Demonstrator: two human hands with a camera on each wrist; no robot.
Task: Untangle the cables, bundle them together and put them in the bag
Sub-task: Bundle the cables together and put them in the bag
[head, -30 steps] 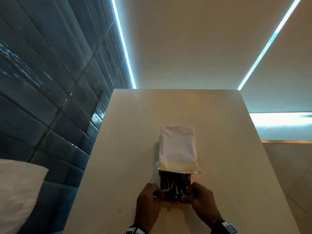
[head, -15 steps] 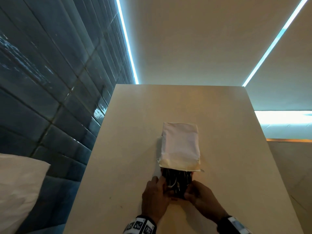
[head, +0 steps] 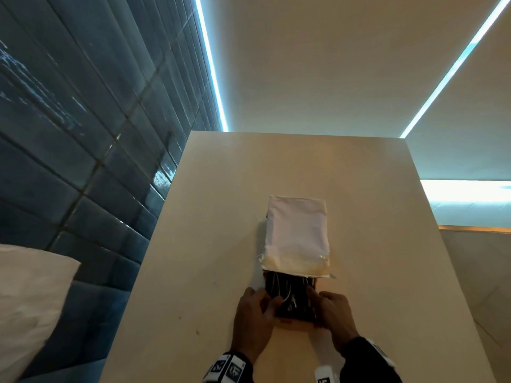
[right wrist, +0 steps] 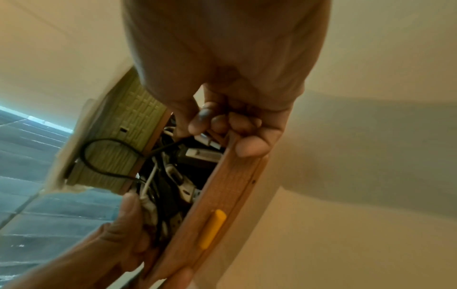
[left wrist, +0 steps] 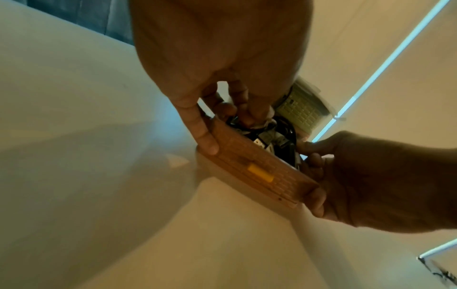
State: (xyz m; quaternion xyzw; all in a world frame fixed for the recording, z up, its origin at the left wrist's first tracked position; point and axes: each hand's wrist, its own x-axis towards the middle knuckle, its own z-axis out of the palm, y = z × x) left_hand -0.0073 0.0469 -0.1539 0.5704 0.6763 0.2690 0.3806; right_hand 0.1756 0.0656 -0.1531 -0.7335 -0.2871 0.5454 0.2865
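White bag point(head: 297, 236) mouth open, cables point(head: 287, 295) inside, left hand point(head: 253, 322), right hand point(head: 336, 316) gripping rim.

Head view above, facing forward-down; wrist views close, from opposite sides (all share bag point(head: 297, 239) mouth).

The bag point(head: 297, 239) hides most of the cables point(head: 290, 297) inside it.

A pale table point(head: 210, 244) stands beside a dark blue tiled wall point(head: 83, 134), under bright ceiling light strips point(head: 213, 64).
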